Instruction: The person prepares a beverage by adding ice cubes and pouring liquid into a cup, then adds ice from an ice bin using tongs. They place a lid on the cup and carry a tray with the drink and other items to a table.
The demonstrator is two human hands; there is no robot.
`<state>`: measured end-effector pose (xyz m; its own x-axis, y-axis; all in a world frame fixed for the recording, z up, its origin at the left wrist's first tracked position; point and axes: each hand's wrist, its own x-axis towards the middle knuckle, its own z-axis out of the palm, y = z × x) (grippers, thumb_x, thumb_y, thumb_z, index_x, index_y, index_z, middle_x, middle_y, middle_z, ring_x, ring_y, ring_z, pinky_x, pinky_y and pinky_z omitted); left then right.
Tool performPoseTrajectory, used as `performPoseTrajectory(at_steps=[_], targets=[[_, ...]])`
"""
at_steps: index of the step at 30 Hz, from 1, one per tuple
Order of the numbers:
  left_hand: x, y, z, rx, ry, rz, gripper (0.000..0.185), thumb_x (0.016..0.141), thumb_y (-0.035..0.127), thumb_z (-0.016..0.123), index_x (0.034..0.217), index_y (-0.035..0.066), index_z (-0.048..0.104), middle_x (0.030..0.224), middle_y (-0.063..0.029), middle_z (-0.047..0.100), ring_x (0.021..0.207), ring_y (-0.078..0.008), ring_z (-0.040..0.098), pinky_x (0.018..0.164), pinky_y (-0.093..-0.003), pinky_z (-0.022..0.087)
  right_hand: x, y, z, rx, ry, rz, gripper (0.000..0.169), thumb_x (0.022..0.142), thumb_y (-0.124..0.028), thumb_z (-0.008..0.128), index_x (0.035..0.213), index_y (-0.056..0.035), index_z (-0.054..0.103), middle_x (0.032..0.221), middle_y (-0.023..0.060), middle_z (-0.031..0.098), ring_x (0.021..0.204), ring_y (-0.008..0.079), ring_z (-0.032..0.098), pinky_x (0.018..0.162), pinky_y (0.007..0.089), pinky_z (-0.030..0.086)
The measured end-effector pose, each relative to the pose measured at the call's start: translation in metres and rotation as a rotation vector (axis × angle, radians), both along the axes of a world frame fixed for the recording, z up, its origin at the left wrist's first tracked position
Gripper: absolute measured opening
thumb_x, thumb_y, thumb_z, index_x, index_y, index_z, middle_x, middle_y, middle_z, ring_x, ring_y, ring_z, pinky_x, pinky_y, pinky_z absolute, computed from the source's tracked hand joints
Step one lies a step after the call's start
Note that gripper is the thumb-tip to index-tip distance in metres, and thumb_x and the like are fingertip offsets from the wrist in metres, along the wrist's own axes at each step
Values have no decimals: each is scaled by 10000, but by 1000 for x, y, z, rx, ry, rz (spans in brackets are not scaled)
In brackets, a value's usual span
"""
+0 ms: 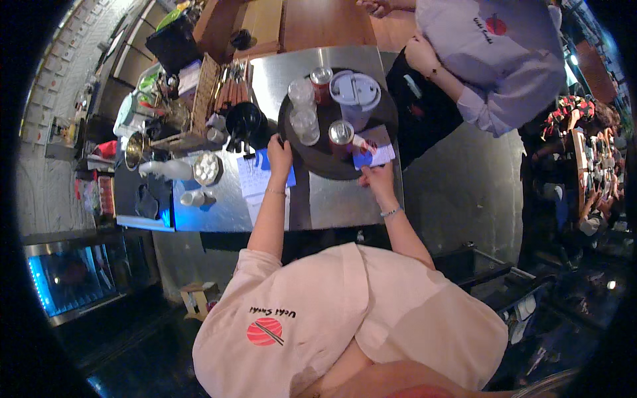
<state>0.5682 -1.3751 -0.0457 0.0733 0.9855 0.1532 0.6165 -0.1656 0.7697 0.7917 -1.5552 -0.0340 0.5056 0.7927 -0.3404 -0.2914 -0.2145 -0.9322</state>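
Note:
A dark round serving tray (313, 166) rests on the steel counter in front of me. My left hand (280, 158) grips its left rim. At the near right rim is my right hand (379, 180), fingers closed on the edge just below a printed paper slip (374, 156). On the tray stand two drink cans, one at the back (321, 82) and one nearer (341, 134). Stacked clear glasses (304, 124) stand on the left. A pale lidded ice bucket or pitcher (355, 94) is at the back right.
Handwritten sheets (259, 176) lie left of the tray, below a black container (245, 122). Farther left are a bowl of white rounded items (207, 168), small white cups (194, 198) and a cutlery holder (234, 89). A co-worker (482, 64) stands close at the counter's right edge.

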Motion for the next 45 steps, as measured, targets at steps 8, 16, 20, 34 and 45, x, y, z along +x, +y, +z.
performPoseTrajectory(at_steps=[8, 16, 20, 34, 45], targets=[[-6, -14, 16, -138, 104, -88, 385, 759, 94, 677, 1104, -12, 543, 860, -168, 635, 784, -266, 631, 710, -360, 490, 17, -15, 23, -104, -22, 6, 578, 760, 15, 648, 1192, -32, 267, 667, 105, 599, 504, 183, 609, 412, 293, 469], [6, -91, 30, -132, 104, -18, 375, 769, 112, 658, 1060, -63, 499, 964, -239, 571, 910, -376, 560, 808, -417, 451, 80, -34, 15, -157, 18, 285, 714, 792, 85, 583, 1354, -104, 186, 742, 112, 605, 535, 177, 601, 442, 298, 509], [13, -115, 20, 33, 123, 47, 378, 770, 139, 659, 1073, -48, 531, 991, -198, 537, 930, -338, 515, 844, -422, 404, 113, -24, 9, -46, 7, 415, 684, 790, 62, 606, 1328, -61, 202, 751, 113, 609, 538, 173, 603, 450, 285, 507], [42, -137, 8, 84, 261, 378, 355, 933, 237, 455, 1125, -37, 570, 1258, -274, 458, 1181, -402, 426, 1014, -444, 324, 153, 12, -57, 146, -111, 608, 804, 737, -33, 654, 1387, -45, 180, 1298, 109, 416, 1166, 210, 441, 972, 324, 383], [42, -133, 19, 61, 200, 258, 315, 925, 198, 508, 1134, -35, 543, 1137, -223, 534, 1067, -352, 497, 922, -423, 383, 166, 21, -46, 83, 120, 677, 739, 736, -11, 565, 1393, -59, 231, 1275, 67, 418, 1078, 174, 468, 873, 287, 427]])
